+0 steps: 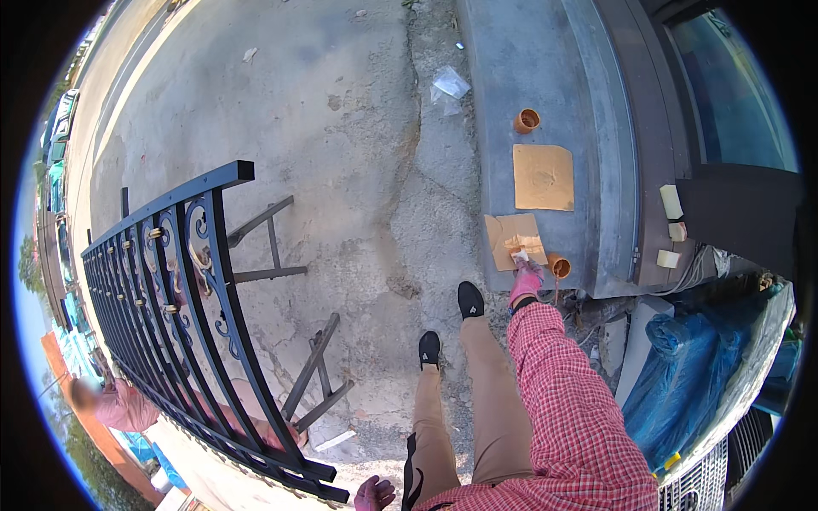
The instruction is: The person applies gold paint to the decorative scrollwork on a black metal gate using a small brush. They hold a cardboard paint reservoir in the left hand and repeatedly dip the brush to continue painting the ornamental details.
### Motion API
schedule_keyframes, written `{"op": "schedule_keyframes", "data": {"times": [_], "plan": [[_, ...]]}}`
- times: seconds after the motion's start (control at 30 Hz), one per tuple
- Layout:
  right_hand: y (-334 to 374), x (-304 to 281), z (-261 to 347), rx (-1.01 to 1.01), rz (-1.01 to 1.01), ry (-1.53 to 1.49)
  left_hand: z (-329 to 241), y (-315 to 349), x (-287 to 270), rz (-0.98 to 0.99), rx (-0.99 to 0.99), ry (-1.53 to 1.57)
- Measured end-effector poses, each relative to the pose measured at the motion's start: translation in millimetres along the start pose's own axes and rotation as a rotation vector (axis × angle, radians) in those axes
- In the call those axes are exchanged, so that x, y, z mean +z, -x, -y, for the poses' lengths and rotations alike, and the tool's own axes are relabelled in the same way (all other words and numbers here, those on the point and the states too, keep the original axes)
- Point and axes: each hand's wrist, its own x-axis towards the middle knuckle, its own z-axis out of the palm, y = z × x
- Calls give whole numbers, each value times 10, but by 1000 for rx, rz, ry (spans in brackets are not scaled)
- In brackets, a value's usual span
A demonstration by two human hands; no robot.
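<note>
My right hand [527,280], in a pinkish, stained glove, reaches down to a piece of cardboard [504,228] at the ledge's edge. Its fingers are closed on a small white pad [521,255], pressed against the cardboard beside a shiny copper-coloured smear. Right by that hand stands an orange-brown cup [559,266]. Low at the picture's edge, my left hand [375,494] hangs beside my leg, fingers loosely bent and nothing visible in them. To the left stands a black metal railing [223,264] with scrollwork and gold-coloured collars, propped on metal trestles [317,366].
Farther along the grey ledge [503,51] lie a second cardboard square [544,177] and another orange-brown cup [527,121]. Pale sponge blocks [671,202] sit at right, above blue plastic-wrapped bundles [673,366]. Behind the railing is another person [128,404]. Clear plastic [450,83] litters the concrete.
</note>
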Motion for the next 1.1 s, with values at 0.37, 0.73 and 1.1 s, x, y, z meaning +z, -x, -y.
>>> {"op": "schedule_keyframes", "data": {"times": [0.37, 0.73, 1.1], "plan": [[-178, -292, -41, 610, 161, -68, -603, 422, 601, 89, 32, -25], [625, -539, 1726, 578, 603, 98, -1098, 921, 459, 168, 199, 105], [1484, 1387, 3388, 312, 453, 326, -1427, 481, 651, 203, 134, 648]]}}
